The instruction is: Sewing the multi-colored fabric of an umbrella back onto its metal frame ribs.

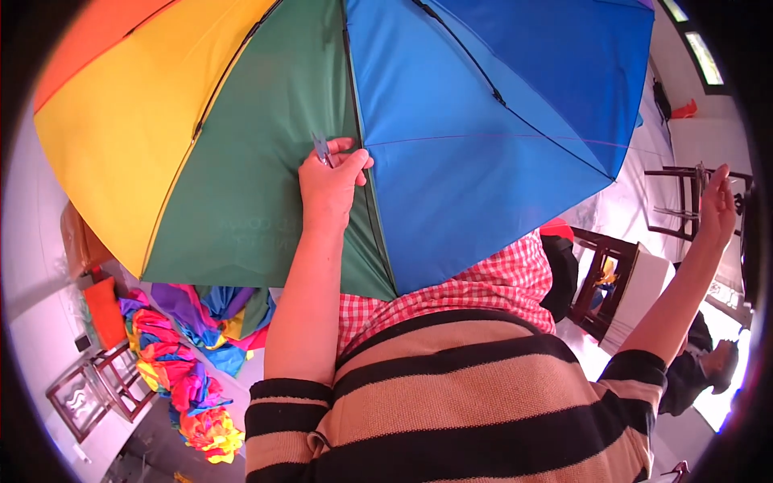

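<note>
An open umbrella with orange, yellow, green and blue panels spreads over my lap, its inside and dark ribs facing me. At the rib between the green and blue panels, my left hand is closed, thumb and fingers pinching the rib and cloth. Small metal thread snips poke up between its fingers. A thin purple thread runs from there across the blue panels to the right. Far out at the right, my right hand is raised with its fingers drawn together at the thread's end. Any needle there is too small to make out.
Crumpled rainbow cloth lies in a heap at the left, near a wooden chair and an orange cushion. Wooden stools stand at the right. Another person is at the lower right. Red checked cloth covers my lap.
</note>
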A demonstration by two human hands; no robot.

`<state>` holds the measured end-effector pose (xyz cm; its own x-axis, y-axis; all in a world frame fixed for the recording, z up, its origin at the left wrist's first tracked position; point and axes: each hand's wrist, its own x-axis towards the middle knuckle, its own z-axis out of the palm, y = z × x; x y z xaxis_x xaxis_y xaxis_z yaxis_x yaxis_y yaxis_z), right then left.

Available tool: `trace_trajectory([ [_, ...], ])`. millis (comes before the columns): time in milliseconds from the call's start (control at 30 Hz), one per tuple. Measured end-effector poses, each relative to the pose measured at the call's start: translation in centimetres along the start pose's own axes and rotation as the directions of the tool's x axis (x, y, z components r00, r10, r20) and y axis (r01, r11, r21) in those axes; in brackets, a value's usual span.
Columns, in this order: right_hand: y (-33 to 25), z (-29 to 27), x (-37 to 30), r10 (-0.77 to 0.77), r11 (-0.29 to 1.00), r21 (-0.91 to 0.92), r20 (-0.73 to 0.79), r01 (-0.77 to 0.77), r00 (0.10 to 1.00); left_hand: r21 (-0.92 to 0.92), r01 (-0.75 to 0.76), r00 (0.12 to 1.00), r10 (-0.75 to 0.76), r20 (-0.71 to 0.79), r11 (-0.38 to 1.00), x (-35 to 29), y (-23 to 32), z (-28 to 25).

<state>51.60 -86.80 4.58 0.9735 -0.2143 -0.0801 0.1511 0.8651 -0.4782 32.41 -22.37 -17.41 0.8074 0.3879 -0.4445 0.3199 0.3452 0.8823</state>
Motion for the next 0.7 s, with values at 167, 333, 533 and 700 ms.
trace_trajectory([
  [167, 16.2, 3.5, -4.5, 0.031, 0.039, -0.894, 0.448, 0.447, 0.893, -0.054, 0.032, 0.999, -0.031, 0.021, 0.998, -0.5, 1.2, 0.6],
  [333, 42.7, 7.5, -15.2, 0.687, 0.088, -0.789, 0.49, 0.608, 0.537, -0.039, 0.064, 0.998, -0.064, 0.013, 0.997, -0.9, 1.7, -0.5],
  [533, 52.1, 4.5, -16.6, 0.48, -0.101, -0.672, 0.614, 0.734, 0.627, -0.103, 0.075, 0.997, -0.074, 0.011, 0.992, -1.2, 1.8, 0.4],
  [700, 51.7, 3.5, -19.0, 0.537, -0.073, -0.704, 0.57, 0.706, 0.623, -0.087, 0.06, 0.997, -0.064, -0.036, 0.994, -1.3, 1.8, 0.2],
])
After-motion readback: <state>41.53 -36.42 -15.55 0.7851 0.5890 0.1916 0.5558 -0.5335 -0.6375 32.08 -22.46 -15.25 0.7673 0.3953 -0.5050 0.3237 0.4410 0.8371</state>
